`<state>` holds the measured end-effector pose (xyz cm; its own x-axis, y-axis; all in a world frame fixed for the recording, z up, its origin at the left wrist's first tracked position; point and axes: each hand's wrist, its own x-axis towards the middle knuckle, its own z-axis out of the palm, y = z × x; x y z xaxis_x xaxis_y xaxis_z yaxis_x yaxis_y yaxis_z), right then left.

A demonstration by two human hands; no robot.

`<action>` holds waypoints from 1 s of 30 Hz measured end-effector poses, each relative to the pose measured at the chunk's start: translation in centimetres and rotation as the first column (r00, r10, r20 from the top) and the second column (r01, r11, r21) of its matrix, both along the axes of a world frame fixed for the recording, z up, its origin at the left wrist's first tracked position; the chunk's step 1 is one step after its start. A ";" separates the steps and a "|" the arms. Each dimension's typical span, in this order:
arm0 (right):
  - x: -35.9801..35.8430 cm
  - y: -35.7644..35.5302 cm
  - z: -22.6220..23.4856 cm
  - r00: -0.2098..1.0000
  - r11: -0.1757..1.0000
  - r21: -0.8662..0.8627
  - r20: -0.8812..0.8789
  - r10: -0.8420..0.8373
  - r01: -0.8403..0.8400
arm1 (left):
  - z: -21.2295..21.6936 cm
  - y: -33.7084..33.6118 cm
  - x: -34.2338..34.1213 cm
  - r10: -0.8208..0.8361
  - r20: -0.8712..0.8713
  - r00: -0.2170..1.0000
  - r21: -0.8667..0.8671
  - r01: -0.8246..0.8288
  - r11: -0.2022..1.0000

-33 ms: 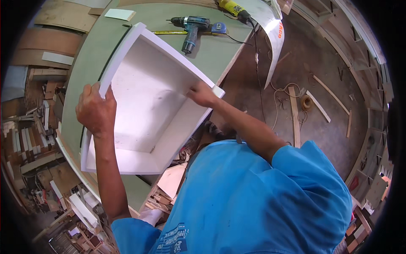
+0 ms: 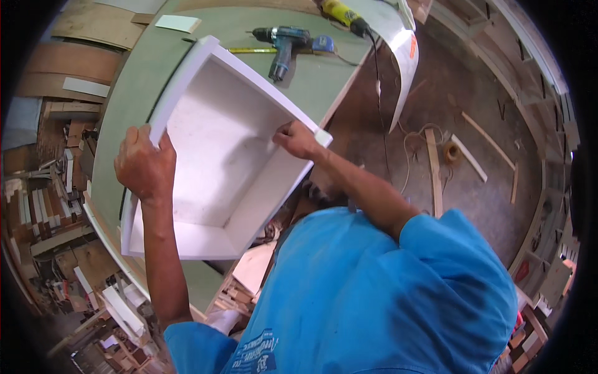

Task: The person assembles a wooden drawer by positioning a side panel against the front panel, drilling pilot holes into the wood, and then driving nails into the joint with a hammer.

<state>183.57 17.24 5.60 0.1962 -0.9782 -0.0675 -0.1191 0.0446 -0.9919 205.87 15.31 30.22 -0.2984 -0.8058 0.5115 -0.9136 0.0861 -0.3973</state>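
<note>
While white box (image 2: 212,156) rests on workbench (image 2: 311,87), left hand (image 2: 144,165), right hand (image 2: 298,139) fingers grip walls.

On the far part of the green worktable (image 2: 187,68) lies a blue cordless drill (image 2: 283,47), and just beside it a yellow pencil (image 2: 249,50) and a small blue tape measure (image 2: 322,43). A yellow power tool (image 2: 344,15) rests at the far edge, its dark cable running down to the right. A small pale board (image 2: 178,23) lies far left on the table. On the brown floor (image 2: 473,206) at right are thin wood strips (image 2: 433,171) (one beside a small roll of twine (image 2: 451,151)). Stacked wood offcuts (image 2: 50,206) fill the left side.
</note>
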 end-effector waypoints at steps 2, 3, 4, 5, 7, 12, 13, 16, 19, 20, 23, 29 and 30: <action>-0.8 -0.7 0.6 0.939 0.991 0.133 -0.343 0.015 0.033 | -0.1 -0.1 0.2 -0.006 0.060 0.998 -0.054 0.009 0.999; -0.4 -0.7 -0.9 0.962 0.993 0.116 -0.270 0.030 0.002 | -0.2 0.2 0.5 0.001 0.064 0.998 -0.052 0.003 0.999; -0.5 -0.7 -0.9 0.976 0.990 0.138 -0.215 0.027 0.002 | -0.3 -0.1 0.5 0.009 0.028 1.000 -0.018 -0.009 1.000; -0.7 -0.6 -0.8 0.987 0.987 0.159 -0.159 0.022 0.003 | -0.3 -0.3 0.5 0.016 -0.006 1.000 0.015 -0.016 1.000; -0.6 -0.8 0.1 0.994 0.994 0.108 -0.112 0.008 0.004 | -0.2 -0.6 0.4 0.017 0.005 1.000 0.005 -0.017 1.000; -0.3 -0.4 11.8 0.993 0.994 -0.045 -0.063 0.099 -0.102 | -0.6 0.0 1.0 0.029 0.018 0.999 0.029 -0.029 0.999; -0.4 -0.3 12.8 0.993 0.991 -0.063 -0.038 0.115 -0.118 | -0.7 0.2 1.2 0.024 0.005 1.000 0.009 -0.024 1.000; -1.0 0.2 1.5 0.996 0.996 -0.085 -0.095 0.001 -0.009 | -0.5 0.3 0.0 0.005 0.015 1.000 -0.020 -0.005 1.000; -1.6 -1.2 -0.8 0.986 0.999 0.035 -0.166 0.002 0.004 | -0.6 -0.7 -0.4 0.021 0.015 1.000 -0.048 -0.020 0.999; -1.8 -1.6 -0.6 0.984 0.992 0.120 -0.178 0.001 0.021 | -0.4 -1.0 -0.6 0.005 0.005 1.000 -0.062 -0.005 0.998; -1.1 -0.1 -0.3 0.973 0.998 0.053 -0.228 0.035 -0.023 | -0.6 -0.6 -0.1 0.014 -0.016 1.000 -0.005 -0.014 1.000; 0.3 -0.4 10.6 0.980 0.985 -0.095 -0.153 0.129 -0.145 | -0.9 -0.5 0.8 0.016 0.011 1.000 -0.023 -0.015 1.000; 0.4 0.0 12.0 0.980 0.986 -0.082 -0.148 0.132 -0.145 | -1.1 -0.2 1.0 0.016 0.014 1.000 -0.010 -0.016 1.000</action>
